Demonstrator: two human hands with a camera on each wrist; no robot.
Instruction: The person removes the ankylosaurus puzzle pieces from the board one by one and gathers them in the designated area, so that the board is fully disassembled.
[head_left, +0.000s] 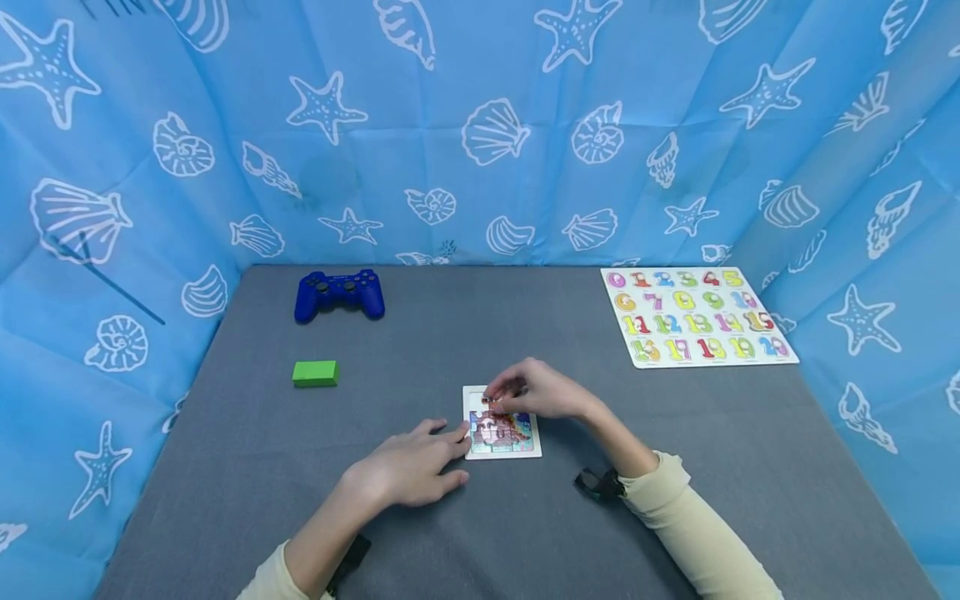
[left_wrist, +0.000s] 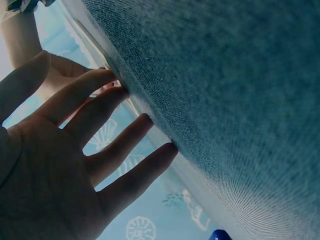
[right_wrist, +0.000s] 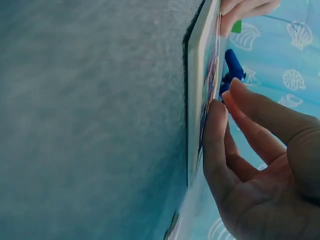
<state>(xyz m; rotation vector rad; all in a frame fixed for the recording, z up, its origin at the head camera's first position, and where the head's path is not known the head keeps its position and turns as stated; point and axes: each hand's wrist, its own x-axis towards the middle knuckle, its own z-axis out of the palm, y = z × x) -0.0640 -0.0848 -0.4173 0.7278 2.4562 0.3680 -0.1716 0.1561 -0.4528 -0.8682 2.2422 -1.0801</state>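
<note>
A small square jigsaw puzzle [head_left: 501, 433] in a white frame lies on the grey table, its picture reddish and multicoloured. Bare white backing shows at its upper left. My right hand [head_left: 543, 390] is over the puzzle's top part, thumb and fingers pinching a small puzzle piece [head_left: 491, 402] that they mostly cover. In the right wrist view this hand [right_wrist: 265, 160] has its fingertips close against the puzzle's face. My left hand [head_left: 412, 467] lies with fingers spread, fingertips touching the left edge of the frame; its straight fingers show in the left wrist view.
A blue game controller [head_left: 340, 294] lies at the back left. Nearer stands a green block [head_left: 315, 373]. At the back right is a white number board [head_left: 693, 318] with coloured numerals. A blue shell-patterned curtain [head_left: 420, 167] hangs behind and beside the table [head_left: 225, 467].
</note>
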